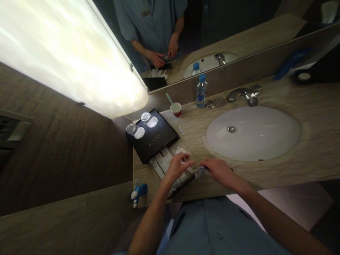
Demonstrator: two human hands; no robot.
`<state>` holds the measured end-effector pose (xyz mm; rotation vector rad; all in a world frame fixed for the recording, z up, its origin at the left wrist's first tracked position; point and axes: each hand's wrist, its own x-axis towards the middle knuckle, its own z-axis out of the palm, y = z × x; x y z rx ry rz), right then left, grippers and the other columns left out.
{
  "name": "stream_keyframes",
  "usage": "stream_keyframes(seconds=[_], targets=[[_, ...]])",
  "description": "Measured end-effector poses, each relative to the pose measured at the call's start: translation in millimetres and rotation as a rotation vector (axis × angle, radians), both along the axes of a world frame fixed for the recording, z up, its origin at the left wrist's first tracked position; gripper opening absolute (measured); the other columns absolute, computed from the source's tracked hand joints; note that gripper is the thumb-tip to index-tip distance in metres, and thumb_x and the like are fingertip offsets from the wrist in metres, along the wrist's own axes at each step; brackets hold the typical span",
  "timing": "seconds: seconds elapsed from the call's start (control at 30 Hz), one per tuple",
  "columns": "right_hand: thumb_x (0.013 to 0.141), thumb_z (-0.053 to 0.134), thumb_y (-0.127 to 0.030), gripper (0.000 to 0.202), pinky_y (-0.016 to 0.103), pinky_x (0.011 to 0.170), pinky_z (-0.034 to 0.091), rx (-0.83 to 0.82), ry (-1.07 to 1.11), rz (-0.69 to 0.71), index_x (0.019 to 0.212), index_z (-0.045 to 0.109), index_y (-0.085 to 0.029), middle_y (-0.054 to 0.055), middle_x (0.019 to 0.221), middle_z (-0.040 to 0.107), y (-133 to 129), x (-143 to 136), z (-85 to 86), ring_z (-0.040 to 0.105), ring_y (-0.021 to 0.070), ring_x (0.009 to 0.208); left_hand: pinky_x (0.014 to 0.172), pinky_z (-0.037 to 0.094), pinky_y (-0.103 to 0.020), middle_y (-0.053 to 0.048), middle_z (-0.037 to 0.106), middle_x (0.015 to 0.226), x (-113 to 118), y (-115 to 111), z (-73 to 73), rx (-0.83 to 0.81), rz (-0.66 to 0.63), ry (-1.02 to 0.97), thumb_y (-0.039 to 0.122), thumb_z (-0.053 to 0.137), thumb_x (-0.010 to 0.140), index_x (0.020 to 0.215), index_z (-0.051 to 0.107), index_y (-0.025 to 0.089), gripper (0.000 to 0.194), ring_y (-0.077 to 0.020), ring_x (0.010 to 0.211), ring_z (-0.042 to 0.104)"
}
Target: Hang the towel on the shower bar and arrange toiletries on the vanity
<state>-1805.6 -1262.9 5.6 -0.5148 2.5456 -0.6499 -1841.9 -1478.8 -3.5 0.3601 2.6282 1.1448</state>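
My left hand (179,166) is over the open drawer (174,193) of a black amenity box (155,136), thumb and fingers apart, with nothing seen between them. White paper packets (162,159) lie side by side in the drawer, partly hidden by that hand. Just to the right, my right hand (217,170) pinches a small pale plastic packet (199,172) by the drawer's right corner. A dark tip shows at the far side of this hand; I cannot tell what it belongs to. Two glasses (146,117) stand at the box's back edge, beside white round discs (139,132).
A paper cup (175,109) with a green stick, a water bottle (201,92) and a tiny tube (181,130) are behind. The sink (253,138) and faucet (244,96) lie right. A blue-and-white tube (139,192) sits at the left counter edge. A mirror (228,28) spans the back.
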Motion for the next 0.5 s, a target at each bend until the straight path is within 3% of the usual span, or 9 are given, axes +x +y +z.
stream_keyframes(seconds=[0.07,0.1,0.2,0.27,0.37,0.43,0.5], targets=[[0.092,0.042,-0.007,0.037,0.035,0.083,0.048,0.025,0.044,0.104,0.112,0.068,-0.024,0.006,0.106,0.065,-11.4,-9.5,11.5,0.065,0.0244,0.098,0.07,0.042,-0.026,-0.002,0.07,0.08,25.1,3.9,1.2,0.061,-0.053,-0.181,0.03,0.071,0.081,0.087,0.074,0.017,0.015,-0.0142,0.071,0.056],[0.091,0.041,-0.006,0.039,0.034,0.081,0.049,0.02,0.066,0.117,0.114,0.067,-0.024,0.007,0.11,0.063,-17.4,-14.7,16.5,0.065,0.0233,0.097,0.066,0.039,-0.025,-0.001,0.067,0.073,35.5,6.2,-1.8,0.091,0.033,-0.237,0.028,0.069,0.08,0.08,0.073,0.016,0.012,-0.0125,0.066,0.053],[0.088,0.04,-0.001,0.053,0.029,0.078,0.05,-0.014,0.159,0.002,0.135,0.055,-0.022,0.011,0.137,0.05,-32.3,-28.6,25.0,0.064,0.0195,0.1,0.057,0.038,-0.024,0.001,0.055,0.055,51.7,16.4,-23.7,0.24,0.52,-0.4,0.022,0.063,0.08,0.064,0.063,0.013,0.018,-0.0093,0.052,0.046],[0.087,0.042,-0.002,0.055,0.027,0.08,0.051,-0.032,0.199,-0.054,0.139,0.05,-0.019,0.013,0.143,0.044,-38.0,-34.7,23.9,0.063,0.0183,0.102,0.053,0.044,-0.024,0.0,0.055,0.054,52.0,25.4,-41.5,0.337,0.688,-0.522,0.022,0.059,0.08,0.064,0.057,0.014,0.017,-0.0107,0.049,0.051],[0.089,0.049,-0.008,0.039,0.029,0.083,0.052,-0.016,0.113,0.092,0.124,0.061,-0.018,0.012,0.131,0.054,-44.0,-39.2,13.6,0.064,0.02,0.1,0.056,0.054,-0.03,-0.004,0.06,0.059,49.5,33.0,-55.0,0.387,0.693,-0.608,0.024,0.056,0.081,0.066,0.052,0.015,0.018,-0.0174,0.056,0.064],[0.091,0.047,-0.01,0.032,0.033,0.085,0.052,0.051,0.042,0.218,0.117,0.065,-0.017,0.012,0.125,0.058,-49.6,-39.5,4.1,0.065,0.0226,0.099,0.062,0.056,-0.034,-0.007,0.065,0.066,52.8,27.1,-50.8,0.365,0.692,-0.581,0.027,0.057,0.083,0.072,0.058,0.014,0.017,-0.0197,0.061,0.067],[0.096,0.039,-0.011,0.034,0.037,0.087,0.053,0.113,0.017,0.294,0.115,0.066,-0.016,0.013,0.122,0.061,-58.5,-38.3,-4.1,0.066,0.0247,0.099,0.078,0.056,-0.039,-0.012,0.071,0.088,60.8,11.4,-40.3,0.185,0.703,-0.375,0.027,0.056,0.086,0.091,0.066,0.013,0.018,-0.0226,0.077,0.069]])
